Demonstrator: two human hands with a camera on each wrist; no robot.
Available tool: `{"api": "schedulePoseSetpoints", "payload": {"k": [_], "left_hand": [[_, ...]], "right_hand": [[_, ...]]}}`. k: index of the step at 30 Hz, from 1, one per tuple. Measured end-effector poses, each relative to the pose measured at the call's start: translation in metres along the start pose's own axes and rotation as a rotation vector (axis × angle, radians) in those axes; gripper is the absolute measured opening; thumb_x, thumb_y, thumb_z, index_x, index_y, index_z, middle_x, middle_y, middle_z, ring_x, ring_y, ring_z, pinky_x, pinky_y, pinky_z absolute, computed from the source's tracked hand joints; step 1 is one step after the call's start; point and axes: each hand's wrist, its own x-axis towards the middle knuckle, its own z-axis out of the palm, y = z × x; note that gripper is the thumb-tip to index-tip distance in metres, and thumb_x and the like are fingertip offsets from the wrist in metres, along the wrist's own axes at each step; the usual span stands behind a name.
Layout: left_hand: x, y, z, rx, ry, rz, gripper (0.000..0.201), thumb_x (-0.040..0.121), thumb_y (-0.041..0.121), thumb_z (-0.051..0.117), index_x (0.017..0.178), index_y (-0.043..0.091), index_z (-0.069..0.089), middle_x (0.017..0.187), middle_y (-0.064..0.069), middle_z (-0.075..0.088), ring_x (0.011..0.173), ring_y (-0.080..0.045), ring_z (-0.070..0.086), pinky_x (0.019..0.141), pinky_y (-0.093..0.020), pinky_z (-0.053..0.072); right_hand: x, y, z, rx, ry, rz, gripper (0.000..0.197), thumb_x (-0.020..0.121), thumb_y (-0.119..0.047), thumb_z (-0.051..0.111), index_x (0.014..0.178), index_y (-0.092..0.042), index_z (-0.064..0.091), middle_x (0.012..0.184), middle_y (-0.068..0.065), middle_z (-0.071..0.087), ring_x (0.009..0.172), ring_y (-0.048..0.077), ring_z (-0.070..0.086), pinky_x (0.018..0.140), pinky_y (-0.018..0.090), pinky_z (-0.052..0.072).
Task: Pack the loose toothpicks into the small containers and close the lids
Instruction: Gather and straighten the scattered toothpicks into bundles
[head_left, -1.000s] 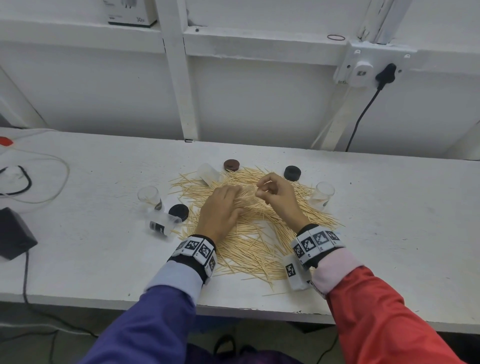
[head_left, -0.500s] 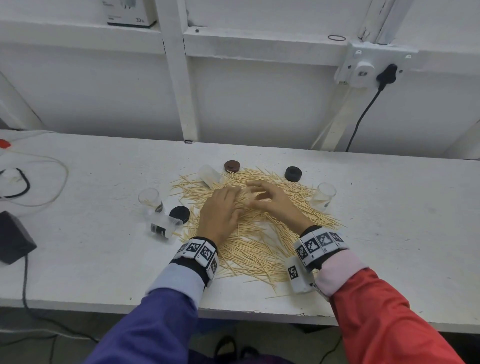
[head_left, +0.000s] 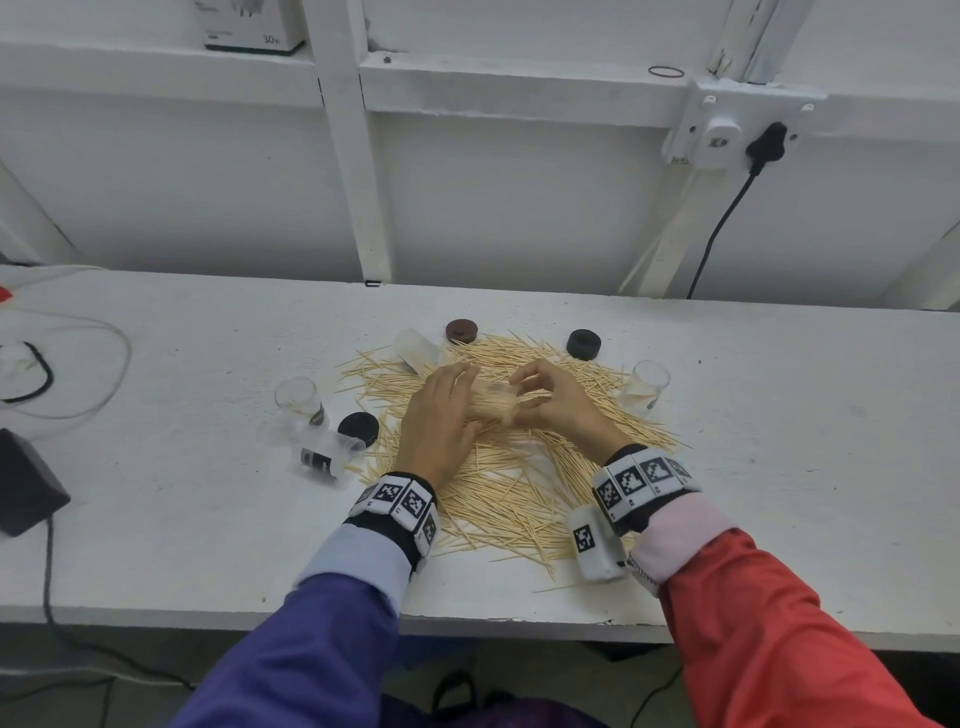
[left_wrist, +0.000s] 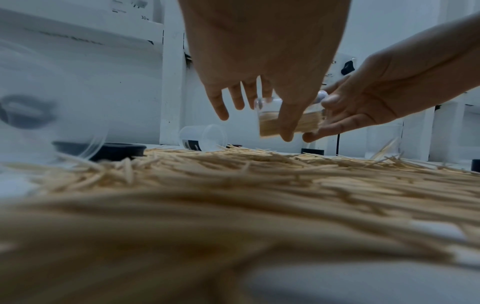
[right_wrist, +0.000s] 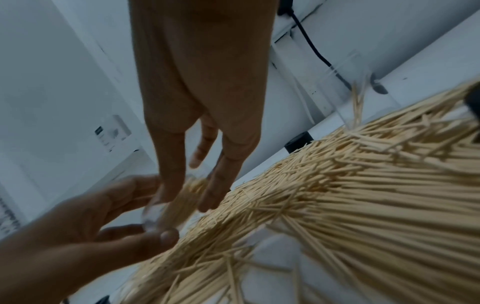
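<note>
Filling step: both hands hold one clear container (left_wrist: 288, 119) of toothpicks above the loose pile (head_left: 498, 467) mid-tabletop, left hand (head_left: 441, 415) and right hand (head_left: 561, 405) fingers curled round it (blurry). Next likely: capping with a lid (head_left: 584, 344) near the far edge.

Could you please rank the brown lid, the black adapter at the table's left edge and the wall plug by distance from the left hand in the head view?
From the left hand:
1. Brown lid, just beyond the fingers.
2. Black adapter, far left on the table.
3. Wall plug, up on the wall, right.
</note>
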Motion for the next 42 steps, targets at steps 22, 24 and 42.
{"api": "schedulePoseSetpoints", "payload": {"k": [22,24,42], "left_hand": [[0.003,-0.015,-0.009,0.018,-0.079,0.147,0.044,0.092,0.035,0.060,0.129,0.013,0.050,0.124,-0.003,0.058,0.116,-0.023,0.052,0.102,-0.039,0.033],[0.003,-0.017,-0.007,-0.030,-0.068,0.081,0.043,0.092,0.037,0.060,0.127,0.014,0.050,0.120,-0.001,0.058,0.112,-0.021,0.052,0.101,-0.036,0.033],[0.003,-0.015,-0.009,-0.077,-0.084,0.019,0.043,0.090,0.039,0.063,0.123,0.015,0.050,0.113,-0.002,0.059,0.103,-0.023,0.054,0.090,-0.034,0.039]], "right_hand": [[-0.007,-0.013,-0.001,0.043,-0.113,-0.051,0.045,0.085,-0.013,0.073,0.126,-0.012,0.055,0.118,0.011,0.060,0.096,0.019,0.067,0.069,0.025,0.058],[-0.003,-0.009,-0.009,-0.126,0.002,-0.056,0.042,0.088,-0.025,0.070,0.126,-0.014,0.057,0.116,0.007,0.062,0.097,0.017,0.064,0.068,0.025,0.056],[0.012,0.019,0.005,-1.044,0.022,-0.028,0.026,0.074,-0.012,0.080,0.069,-0.008,0.055,0.080,0.004,0.054,0.075,0.020,0.049,0.055,0.025,0.034]]}}
